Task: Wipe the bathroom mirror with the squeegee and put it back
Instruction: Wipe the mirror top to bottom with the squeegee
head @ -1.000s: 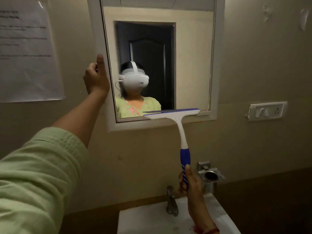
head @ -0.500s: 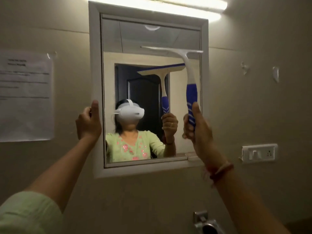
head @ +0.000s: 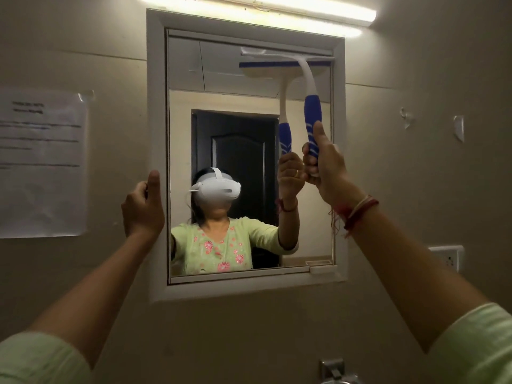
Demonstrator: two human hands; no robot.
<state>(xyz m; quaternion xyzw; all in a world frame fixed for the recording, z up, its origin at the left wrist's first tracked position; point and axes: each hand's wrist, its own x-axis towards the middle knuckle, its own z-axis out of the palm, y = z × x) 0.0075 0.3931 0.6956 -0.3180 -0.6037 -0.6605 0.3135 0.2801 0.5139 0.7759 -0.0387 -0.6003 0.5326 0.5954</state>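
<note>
The white-framed bathroom mirror [head: 182,151] hangs on the beige wall straight ahead. A squeegee [head: 308,79] with a white blade and blue-and-white handle has its blade pressed against the glass at the mirror's top right corner. My right hand [head: 324,164] is wrapped around the blue handle from below. My left hand [head: 142,203] grips the left edge of the mirror frame at mid height, thumb pointing up. The glass reflects the squeegee, my arms and a dark door behind me.
A lit tube light [head: 257,12] runs above the mirror. A printed paper sheet [head: 41,164] is taped to the wall at left. A white switch plate [head: 448,257] sits at right. A metal holder [head: 336,371] juts out at the bottom edge.
My right hand swept the squeegee from the mirror's bottom edge up to its top right corner. My view tilted upward, so the sink dropped out of sight. My left hand kept its hold on the frame.
</note>
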